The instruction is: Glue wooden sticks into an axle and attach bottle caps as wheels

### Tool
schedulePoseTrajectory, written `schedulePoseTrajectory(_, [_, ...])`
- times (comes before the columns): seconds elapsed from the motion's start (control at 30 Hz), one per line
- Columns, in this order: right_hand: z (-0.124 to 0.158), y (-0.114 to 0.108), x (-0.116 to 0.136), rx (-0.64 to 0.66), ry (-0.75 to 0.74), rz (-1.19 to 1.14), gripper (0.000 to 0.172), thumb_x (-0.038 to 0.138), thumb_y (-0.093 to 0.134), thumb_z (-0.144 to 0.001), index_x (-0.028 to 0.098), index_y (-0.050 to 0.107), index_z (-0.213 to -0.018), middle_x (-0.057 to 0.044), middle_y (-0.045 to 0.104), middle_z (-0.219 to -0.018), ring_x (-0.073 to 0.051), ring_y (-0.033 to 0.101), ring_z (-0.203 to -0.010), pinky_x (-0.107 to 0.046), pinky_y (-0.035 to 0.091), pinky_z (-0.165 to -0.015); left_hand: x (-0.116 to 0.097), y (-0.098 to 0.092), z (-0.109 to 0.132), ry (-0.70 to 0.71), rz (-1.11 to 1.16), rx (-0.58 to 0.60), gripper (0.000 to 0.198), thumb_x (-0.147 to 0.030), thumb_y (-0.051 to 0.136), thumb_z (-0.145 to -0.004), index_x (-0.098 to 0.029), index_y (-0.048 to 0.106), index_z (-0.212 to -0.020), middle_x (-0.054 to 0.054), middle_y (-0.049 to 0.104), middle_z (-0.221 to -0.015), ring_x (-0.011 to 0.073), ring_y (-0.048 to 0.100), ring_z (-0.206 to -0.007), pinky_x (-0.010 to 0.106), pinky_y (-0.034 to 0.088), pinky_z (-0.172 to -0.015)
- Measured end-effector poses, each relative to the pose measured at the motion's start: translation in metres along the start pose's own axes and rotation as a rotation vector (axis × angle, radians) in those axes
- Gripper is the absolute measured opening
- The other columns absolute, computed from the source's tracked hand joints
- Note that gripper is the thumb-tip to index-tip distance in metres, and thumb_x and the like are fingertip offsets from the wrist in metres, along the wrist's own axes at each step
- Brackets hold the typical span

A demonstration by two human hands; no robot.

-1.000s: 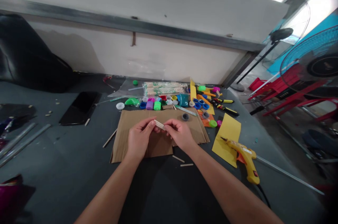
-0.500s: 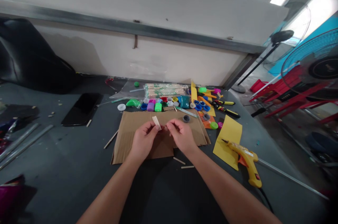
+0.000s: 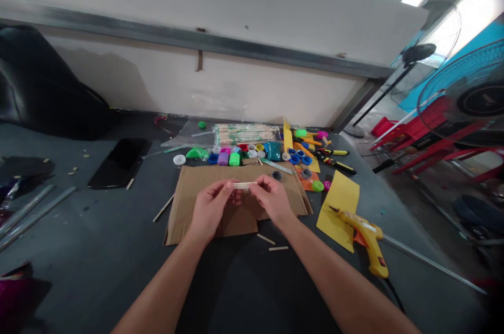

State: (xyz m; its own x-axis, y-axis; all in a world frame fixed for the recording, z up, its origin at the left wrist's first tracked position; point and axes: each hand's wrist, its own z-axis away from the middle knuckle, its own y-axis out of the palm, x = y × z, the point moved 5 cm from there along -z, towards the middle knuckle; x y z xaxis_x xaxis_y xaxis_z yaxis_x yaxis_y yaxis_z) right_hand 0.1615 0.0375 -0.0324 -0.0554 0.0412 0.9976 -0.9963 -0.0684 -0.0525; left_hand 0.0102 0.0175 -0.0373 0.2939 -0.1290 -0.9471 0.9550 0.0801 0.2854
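wooden sticks (image 3: 244,186), pale, slim and straight, are pinched together between both hands (image 3: 209,208) above flat brown cardboard (image 3: 183,197).

The sticks (image 3: 243,185) are pale, the cardboard (image 3: 188,189) brown, the glue gun (image 3: 372,246) yellow.

A black phone (image 3: 119,164) lies flat; a fan (image 3: 485,100) (caged) sits far right.

left grip (image 3: 210,207): bare hand | right grip (image 3: 274,202): bare hand | wrists (image 3: 200,234): bare | forearms (image 3: 163,286): uncovered down to lower view edge, narrowing toward wrists
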Motion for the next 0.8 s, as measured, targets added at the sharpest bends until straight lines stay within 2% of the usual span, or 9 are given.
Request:
schedulePoseTrajectory(0.1, [0.001, -0.001, 0.006, -0.009, -0.067, 0.089, 0.025, 0.042, 0.063, -0.074, 0.019, 0.056, -0.066, 0.003, 0.053, -0.057, -0.010, 0.044, -0.051, -0.023, 0.035, -0.049, 0.001, -0.001, -0.001, 0.007, -0.013, -0.003, 0.037, -0.042, 0.077, -0.067, -0.013, 0.070, -0.088, 0.003, 0.067, -0.071, 0.0132, 0.061, -0.064, 0.026, 0.052, -0.065])
schedulePoseTrajectory(0.17, [0.002, -0.009, 0.018, -0.049, -0.121, 0.134, 0.023, 0.041, 0.061, -0.078, 0.019, 0.061, -0.075, 0.001, 0.058, -0.063, -0.012, 0.049, -0.056, -0.024, 0.039, -0.053, 0.002, -0.002, -0.003, 0.016, -0.015, -0.013, 0.035, -0.041, 0.076, -0.067, -0.013, 0.069, -0.086, 0.002, 0.065, -0.068, 0.0119, 0.059, -0.062, 0.025, 0.051, -0.063])
schedulePoseTrajectory(0.27, [0.004, -0.032, 0.043, -0.216, -0.219, 0.139, 0.028, 0.042, 0.057, -0.084, 0.019, 0.060, -0.098, 0.000, 0.062, -0.069, -0.011, 0.049, -0.054, -0.023, 0.038, -0.051, 0.003, -0.003, -0.005, 0.016, -0.005, -0.017, 0.035, -0.042, 0.075, -0.068, -0.012, 0.068, -0.085, 0.001, 0.063, -0.067, 0.0117, 0.057, -0.061, 0.025, 0.050, -0.061])
schedulePoseTrajectory(0.37, [0.002, -0.054, 0.062, -0.321, -0.274, 0.070, 0.026, 0.038, 0.055, -0.085, 0.020, 0.056, -0.103, 0.000, 0.061, -0.069, -0.010, 0.049, -0.054, -0.023, 0.038, -0.050, 0.006, -0.002, -0.008, 0.021, -0.052, -0.012, 0.035, -0.043, 0.074, -0.068, -0.013, 0.069, -0.084, 0.001, 0.063, -0.067, 0.0115, 0.057, -0.060, 0.024, 0.049, -0.061])
schedulePoseTrajectory(0.47, [-0.005, -0.058, 0.065, -0.233, -0.189, 0.149, 0.021, 0.029, 0.055, -0.081, 0.018, 0.057, -0.099, 0.000, 0.060, -0.069, -0.011, 0.053, -0.055, -0.024, 0.040, -0.052, 0.012, -0.001, -0.009, -0.004, -0.167, 0.000, 0.036, -0.046, 0.072, -0.069, -0.014, 0.070, -0.085, 0.002, 0.065, -0.067, 0.0119, 0.058, -0.059, 0.023, 0.047, -0.059])
schedulePoseTrajectory(0.57, [-0.003, -0.061, 0.067, -0.061, -0.121, 0.402, 0.020, 0.024, 0.054, -0.079, 0.017, 0.061, -0.097, -0.001, 0.062, -0.072, -0.013, 0.058, -0.060, -0.026, 0.044, -0.058, 0.014, 0.001, -0.008, 0.003, -0.389, 0.042, 0.037, -0.048, 0.067, -0.072, -0.016, 0.071, -0.088, 0.002, 0.066, -0.066, 0.0134, 0.059, -0.060, 0.022, 0.045, -0.056])
schedulePoseTrajectory(0.67, [0.018, -0.095, 0.083, -0.078, -0.189, 0.679, 0.020, 0.028, 0.054, -0.083, 0.018, 0.063, -0.098, -0.002, 0.065, -0.077, -0.014, 0.061, -0.069, -0.027, 0.043, -0.066, 0.011, 0.004, -0.006, 0.037, -0.536, 0.055, 0.041, -0.051, 0.065, -0.072, -0.017, 0.071, -0.095, 0.001, 0.069, -0.071, 0.0159, 0.062, -0.065, 0.024, 0.047, -0.060])
schedulePoseTrajectory(0.73, [0.045, -0.133, 0.093, -0.184, -0.185, 0.842, 0.019, 0.031, 0.051, -0.087, 0.020, 0.064, -0.095, -0.001, 0.066, -0.079, -0.014, 0.060, -0.071, -0.026, 0.041, -0.066, 0.008, 0.004, -0.006, -0.011, -0.552, -0.004, 0.041, -0.052, 0.064, -0.071, -0.019, 0.071, -0.095, 0.001, 0.071, -0.074, 0.0171, 0.064, -0.068, 0.025, 0.050, -0.064])
schedulePoseTrajectory(0.8, [0.077, -0.172, 0.091, -0.331, -0.078, 1.009, 0.019, 0.032, 0.048, -0.089, 0.021, 0.062, -0.087, -0.001, 0.066, -0.076, -0.014, 0.059, -0.069, -0.025, 0.037, -0.063, 0.003, 0.006, -0.006, -0.030, -0.626, -0.047, 0.037, -0.049, 0.065, -0.071, -0.021, 0.071, -0.095, -0.001, 0.071, -0.073, 0.0174, 0.065, -0.070, 0.025, 0.050, -0.065])
